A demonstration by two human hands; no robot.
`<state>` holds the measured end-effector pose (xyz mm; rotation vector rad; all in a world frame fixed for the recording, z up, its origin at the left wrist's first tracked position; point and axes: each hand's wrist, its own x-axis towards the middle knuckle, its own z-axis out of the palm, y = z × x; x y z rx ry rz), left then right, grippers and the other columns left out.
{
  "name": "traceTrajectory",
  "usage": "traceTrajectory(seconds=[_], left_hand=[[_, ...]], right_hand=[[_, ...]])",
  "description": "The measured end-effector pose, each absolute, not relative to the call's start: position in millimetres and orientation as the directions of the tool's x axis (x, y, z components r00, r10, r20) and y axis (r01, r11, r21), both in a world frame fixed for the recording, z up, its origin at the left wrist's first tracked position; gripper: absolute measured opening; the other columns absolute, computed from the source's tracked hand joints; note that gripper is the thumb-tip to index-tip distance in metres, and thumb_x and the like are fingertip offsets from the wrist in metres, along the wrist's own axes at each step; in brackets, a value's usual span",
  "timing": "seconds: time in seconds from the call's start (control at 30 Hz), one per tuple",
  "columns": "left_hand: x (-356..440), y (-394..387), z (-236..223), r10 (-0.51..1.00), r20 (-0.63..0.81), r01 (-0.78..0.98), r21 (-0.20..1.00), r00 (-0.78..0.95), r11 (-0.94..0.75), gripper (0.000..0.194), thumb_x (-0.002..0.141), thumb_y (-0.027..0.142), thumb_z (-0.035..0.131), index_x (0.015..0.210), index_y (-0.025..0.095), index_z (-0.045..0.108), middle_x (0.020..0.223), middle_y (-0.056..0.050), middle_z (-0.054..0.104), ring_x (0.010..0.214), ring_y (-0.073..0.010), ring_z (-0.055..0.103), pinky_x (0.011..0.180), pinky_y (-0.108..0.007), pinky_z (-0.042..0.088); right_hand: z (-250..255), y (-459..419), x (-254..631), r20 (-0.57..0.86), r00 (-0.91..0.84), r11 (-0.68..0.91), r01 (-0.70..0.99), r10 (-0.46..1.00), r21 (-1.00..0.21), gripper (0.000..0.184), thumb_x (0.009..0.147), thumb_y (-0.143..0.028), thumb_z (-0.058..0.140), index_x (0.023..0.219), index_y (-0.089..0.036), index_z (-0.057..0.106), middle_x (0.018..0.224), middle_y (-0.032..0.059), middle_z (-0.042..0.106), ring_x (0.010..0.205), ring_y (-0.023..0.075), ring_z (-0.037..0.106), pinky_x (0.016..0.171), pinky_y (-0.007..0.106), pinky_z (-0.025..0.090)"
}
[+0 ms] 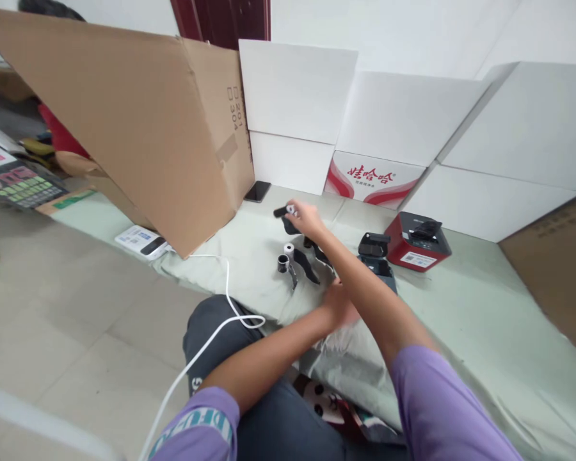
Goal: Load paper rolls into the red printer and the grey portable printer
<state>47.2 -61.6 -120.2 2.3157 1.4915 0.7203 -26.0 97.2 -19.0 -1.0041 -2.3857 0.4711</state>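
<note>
My right hand (pixel 307 219) pinches a small white-cored roll (pixel 290 209) with a black strip, held above the cloth-covered table. Below it stand two more small rolls: a white-cored roll (pixel 288 248) with a loose black strip trailing right, and a black-cored roll (pixel 283 262) with a dark shiny strip. My left hand (pixel 340 305) is curled low beside a dark box-shaped device (pixel 386 272) whose lid (pixel 374 243) is raised. My right forearm crosses over that hand and hides part of the device, so what the left fingers grip is unclear.
A red and black box-shaped device (pixel 416 242) stands to the right. At the back lie a black phone (pixel 258 191) and white cartons (pixel 297 96). A big brown cardboard box (pixel 125 109) stands left. A white cable (pixel 228 282) runs over the table edge and my leg.
</note>
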Motion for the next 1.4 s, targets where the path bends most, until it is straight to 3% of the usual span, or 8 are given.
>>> traceTrajectory(seconds=[0.07, 0.17, 0.37, 0.53, 0.73, 0.93, 1.1, 1.4], left_hand=[[47.9, -60.4, -120.5, 0.906, 0.216, 0.764, 0.488, 0.363, -0.422, 0.047, 0.091, 0.029, 0.059, 0.136, 0.015, 0.059, 0.136, -0.013, 0.068, 0.127, -0.0313, 0.063, 0.111, -0.044, 0.047], [48.9, -59.1, -122.2, 0.922, 0.192, 0.794, 0.47, 0.336, -0.387, 0.075, 0.09, 0.032, 0.058, 0.155, 0.005, 0.032, 0.157, -0.024, 0.047, 0.139, -0.0304, 0.055, 0.113, -0.044, 0.045], [47.3, -61.2, -124.1, 0.899, 0.247, 0.782, 0.445, 0.361, -0.436, 0.08, 0.089, 0.03, 0.052, 0.158, 0.001, 0.022, 0.159, -0.027, 0.043, 0.14, -0.031, 0.055, 0.112, -0.044, 0.044], [46.0, -63.2, -122.5, 0.897, 0.264, 0.785, 0.437, 0.355, -0.439, 0.08, 0.089, 0.031, 0.052, 0.157, 0.0, 0.024, 0.159, -0.027, 0.044, 0.14, -0.0307, 0.055, 0.113, -0.044, 0.044], [44.9, -63.3, -121.2, 0.9, 0.247, 0.776, 0.456, 0.36, -0.436, 0.079, 0.089, 0.032, 0.052, 0.157, 0.002, 0.024, 0.161, -0.025, 0.042, 0.142, -0.0298, 0.053, 0.113, -0.043, 0.044], [44.2, -63.5, -121.3, 0.896, 0.261, 0.754, 0.485, 0.358, -0.443, 0.081, 0.088, 0.03, 0.054, 0.159, 0.007, 0.021, 0.161, -0.023, 0.043, 0.144, -0.0289, 0.051, 0.115, -0.043, 0.042], [45.6, -63.0, -121.2, 0.895, 0.264, 0.764, 0.467, 0.36, -0.446, 0.08, 0.089, 0.03, 0.053, 0.157, 0.002, 0.024, 0.16, -0.026, 0.043, 0.143, -0.0306, 0.052, 0.114, -0.044, 0.044], [46.7, -62.3, -122.7, 0.893, 0.266, 0.779, 0.438, 0.363, -0.448, 0.081, 0.088, 0.031, 0.052, 0.157, 0.0, 0.023, 0.16, -0.027, 0.042, 0.141, -0.0311, 0.054, 0.113, -0.043, 0.043]], right_hand=[[-6.8, 91.6, 13.0, 0.418, -0.4, 0.561, 0.369, 0.816, -0.741, 0.033, 0.097, -0.044, 0.056, 0.121, -0.022, 0.062, 0.1, 0.0062, 0.072, 0.09, 0.0215, 0.064, 0.084, 0.035, 0.05], [9.6, 63.2, 96.8, 0.427, -0.231, 0.461, 0.114, 0.874, -0.88, 0.041, 0.093, -0.059, 0.057, 0.114, -0.024, 0.061, 0.095, 0.0038, 0.069, 0.08, 0.0184, 0.064, 0.069, 0.03, 0.052], [-23.9, 3.2, 248.7, 0.274, -0.046, 0.278, 0.168, 0.961, -0.946, 0.042, 0.082, -0.063, 0.07, 0.1, -0.026, 0.063, 0.079, 0.0005, 0.066, 0.07, 0.0188, 0.062, 0.067, 0.033, 0.053], [-66.0, 11.7, 259.1, 0.166, -0.008, 0.164, 0.201, 0.986, -0.966, 0.055, 0.067, -0.066, 0.08, 0.099, -0.024, 0.064, 0.086, 0.0036, 0.072, 0.081, 0.0232, 0.068, 0.077, 0.039, 0.056], [-23.1, -15.9, 246.4, 0.148, -0.058, 0.146, -0.043, 0.987, -0.988, 0.048, 0.089, -0.073, 0.046, 0.103, -0.031, 0.065, 0.082, 0.0081, 0.067, 0.085, 0.0296, 0.066, 0.078, 0.049, 0.054], [-7.8, -24.7, 244.1, 0.083, -0.191, 0.122, 0.203, 0.978, -0.971, 0.044, 0.086, -0.068, 0.055, 0.102, -0.029, 0.064, 0.078, 0.0048, 0.063, 0.072, 0.0249, 0.06, 0.068, 0.04, 0.049], [-56.1, 16.2, 240.4, 0.325, -0.153, 0.354, 0.548, 0.933, -0.758, 0.036, 0.081, -0.055, 0.066, 0.098, -0.024, 0.065, 0.087, 0.0034, 0.064, 0.081, 0.0226, 0.058, 0.079, 0.038, 0.048], [-89.5, 38.1, 245.0, 0.347, -0.177, 0.375, 0.646, 0.921, -0.665, 0.036, 0.082, -0.044, 0.061, 0.107, -0.021, 0.073, 0.103, 0.0091, 0.066, 0.099, 0.0273, 0.06, 0.098, 0.048, 0.046]])
